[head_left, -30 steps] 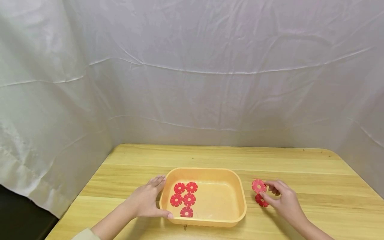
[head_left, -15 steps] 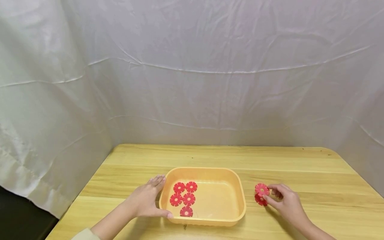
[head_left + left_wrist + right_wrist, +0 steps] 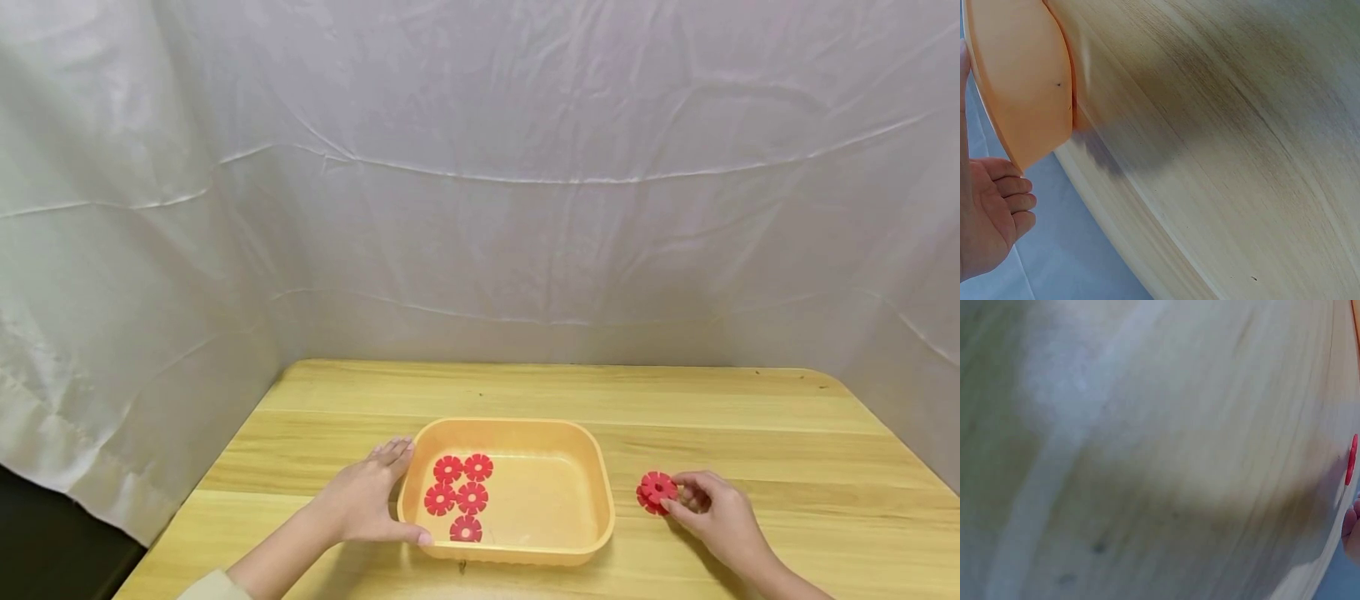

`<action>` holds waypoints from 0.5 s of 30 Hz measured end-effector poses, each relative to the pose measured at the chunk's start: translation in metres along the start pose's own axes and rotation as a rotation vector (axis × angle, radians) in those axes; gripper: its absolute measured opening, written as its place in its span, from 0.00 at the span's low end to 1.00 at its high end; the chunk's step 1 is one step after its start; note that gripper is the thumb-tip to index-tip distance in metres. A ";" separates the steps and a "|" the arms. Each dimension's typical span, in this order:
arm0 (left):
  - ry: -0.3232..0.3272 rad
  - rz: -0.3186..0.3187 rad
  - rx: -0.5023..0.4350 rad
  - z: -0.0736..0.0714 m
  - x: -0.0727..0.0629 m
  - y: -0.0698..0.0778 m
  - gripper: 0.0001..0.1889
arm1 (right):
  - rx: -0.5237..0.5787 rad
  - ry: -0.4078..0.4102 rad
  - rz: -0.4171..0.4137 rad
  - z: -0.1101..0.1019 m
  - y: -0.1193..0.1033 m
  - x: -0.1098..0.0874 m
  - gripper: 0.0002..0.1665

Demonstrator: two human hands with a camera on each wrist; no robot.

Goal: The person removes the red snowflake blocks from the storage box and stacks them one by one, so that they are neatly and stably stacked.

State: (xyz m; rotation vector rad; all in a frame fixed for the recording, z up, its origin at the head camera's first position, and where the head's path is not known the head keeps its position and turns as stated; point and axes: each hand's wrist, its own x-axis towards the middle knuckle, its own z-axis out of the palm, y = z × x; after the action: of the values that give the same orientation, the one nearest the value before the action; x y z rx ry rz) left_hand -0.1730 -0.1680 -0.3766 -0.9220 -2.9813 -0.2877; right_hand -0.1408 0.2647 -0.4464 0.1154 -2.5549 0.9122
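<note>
In the head view, my left hand (image 3: 367, 500) holds the left end of an orange plastic tray (image 3: 555, 550), its thumb at the front rim and fingers by the back left corner. Several red flower-shaped discs (image 3: 472, 497) lie flat in the tray's left half. To the right of the tray, my right hand (image 3: 716, 512) pinches a red flower-shaped disc (image 3: 657, 487) between thumb and forefinger. This disc overlaps another red disc (image 3: 643, 502) below it; whether they touch I cannot tell. At the right wrist view's edge a red disc (image 3: 1352, 459) shows edge-on beside the fingertips (image 3: 1350, 522).
The wooden table (image 3: 787, 450) extends behind and to the right of the tray. Pale grey cloth (image 3: 525, 250) hangs along its back and sides. A black surface (image 3: 60, 533) shows at the lower left.
My right hand has moved slightly down and to the right, bringing the pinched disc from behind the lower disc to over it. The left hand and tray have stayed put.
</note>
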 end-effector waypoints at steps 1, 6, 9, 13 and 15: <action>0.002 0.002 0.003 0.000 0.000 0.000 0.62 | 0.002 -0.008 0.010 0.000 0.000 0.000 0.16; 0.006 0.012 0.012 0.000 0.000 -0.001 0.62 | 0.010 -0.047 0.054 0.000 0.001 -0.001 0.15; 0.007 0.013 0.010 0.001 0.001 -0.001 0.62 | 0.009 -0.055 0.066 0.000 0.001 -0.001 0.15; 0.004 0.008 0.007 0.002 0.001 -0.002 0.62 | 0.017 -0.078 0.091 0.000 0.001 0.000 0.15; 0.001 0.003 0.006 0.002 0.001 -0.002 0.61 | 0.022 -0.097 0.106 0.000 0.001 0.000 0.15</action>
State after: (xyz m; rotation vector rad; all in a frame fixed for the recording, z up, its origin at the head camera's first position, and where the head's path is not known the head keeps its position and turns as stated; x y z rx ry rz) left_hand -0.1751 -0.1687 -0.3787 -0.9250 -2.9781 -0.2787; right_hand -0.1411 0.2656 -0.4464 0.0310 -2.6623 0.9971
